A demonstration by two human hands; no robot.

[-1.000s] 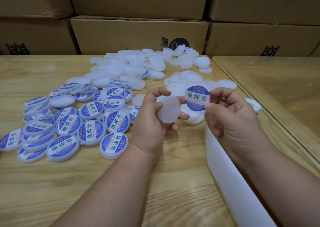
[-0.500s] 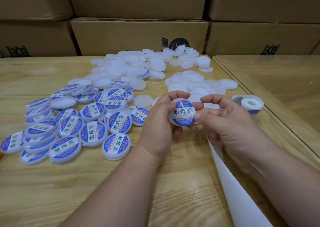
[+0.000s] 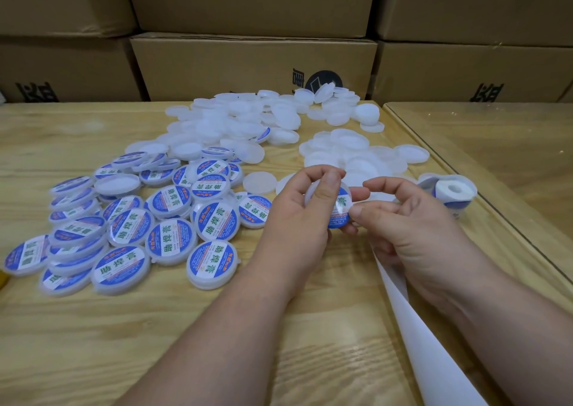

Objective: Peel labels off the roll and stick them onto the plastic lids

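Note:
My left hand (image 3: 297,219) holds a round white plastic lid (image 3: 339,210) above the table, its thumb pressed across the blue and white label stuck on it. My right hand (image 3: 412,229) sits just right of the lid, its fingertips touching the lid's right edge. The label roll (image 3: 449,193) lies on the table to the right of my right hand. A white strip of backing paper (image 3: 434,343) trails from under my right hand toward the near edge. Labelled lids (image 3: 173,238) lie in a heap on the left. Blank white lids (image 3: 248,123) are piled farther back.
Cardboard boxes (image 3: 254,64) are stacked in a wall behind the wooden table (image 3: 93,343). A second, glass-topped table (image 3: 511,157) adjoins on the right, with a seam running diagonally beside the label roll.
A second ago my left hand held a blank lid and my right hand a loose label. The label now sits on the lid, and my left thumb has moved over it. The roll has come into view.

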